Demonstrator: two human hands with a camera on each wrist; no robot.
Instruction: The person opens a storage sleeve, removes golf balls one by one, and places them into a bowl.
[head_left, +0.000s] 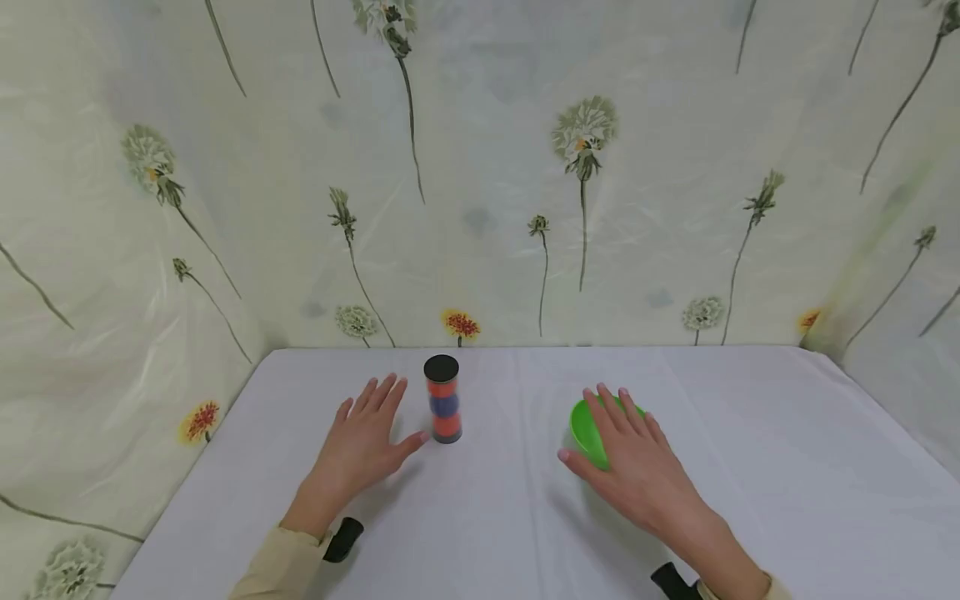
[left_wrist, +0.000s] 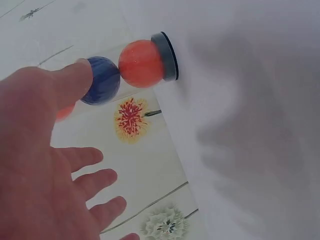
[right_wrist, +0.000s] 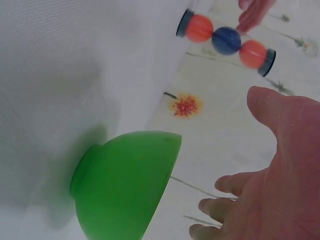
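Note:
A clear upright tube (head_left: 444, 405) with a black lid and dark base stands left of centre on the table. Inside are two orange balls and a blue ball (left_wrist: 103, 81) between them. Just left of the tube is my left hand (head_left: 360, 452), its fingers extended and its thumb pointing toward the tube. A green bowl (right_wrist: 127, 182) sits upright on the right side. Over its near right part hovers my right hand (head_left: 637, 471), fingers straight and thumb spread, hiding much of the bowl in the head view. Neither hand holds anything.
A white cloth (head_left: 510, 517) covers the table. Behind and at both sides hangs a pale curtain (head_left: 480, 167) printed with dandelions and flowers. Each wrist carries a black strap piece (head_left: 343, 540) beside a beige sleeve (head_left: 281, 567).

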